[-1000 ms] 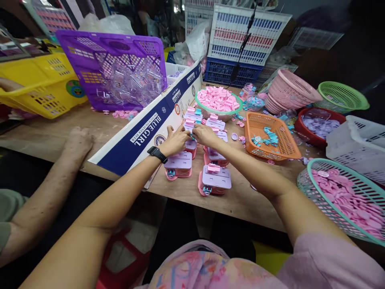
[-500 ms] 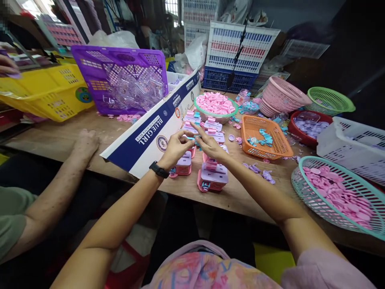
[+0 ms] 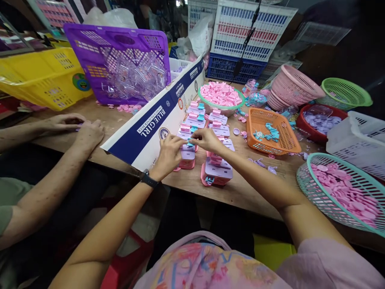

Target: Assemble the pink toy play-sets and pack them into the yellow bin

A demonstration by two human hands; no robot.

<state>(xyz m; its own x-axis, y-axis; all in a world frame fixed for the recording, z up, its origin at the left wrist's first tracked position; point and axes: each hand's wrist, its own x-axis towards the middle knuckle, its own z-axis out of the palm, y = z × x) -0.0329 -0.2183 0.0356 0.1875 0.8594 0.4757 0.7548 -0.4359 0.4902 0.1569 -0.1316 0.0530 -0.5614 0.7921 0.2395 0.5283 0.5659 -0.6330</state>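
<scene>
Two rows of small pink-and-lilac plastic toy pieces (image 3: 217, 173) stand on the table in front of me. My left hand (image 3: 169, 155) is over the front of the left row, fingertips pinched at a small blue plastic part (image 3: 190, 143). From the other side my right hand (image 3: 209, 140) reaches in, its thumb and fingers pinched at the same blue part. The part sits at the lilac top of a toy, and my fingers partly cover it. Farther back in the left row, lilac tops carry pink and blue parts (image 3: 200, 117). The right row shows pink ones.
A printed cardboard wall (image 3: 153, 120) borders the left row. Behind stands a bowl of pink parts (image 3: 222, 94). On the right are an orange basket (image 3: 272, 146) with blue parts and a teal basket (image 3: 305, 176) with pink pieces. Another person's hands (image 3: 88, 134) work at left.
My hands have moved slightly down onto the toy in the left row, the right fingers now bent into a pinch. The other person's hands have come together. The view has shifted.
</scene>
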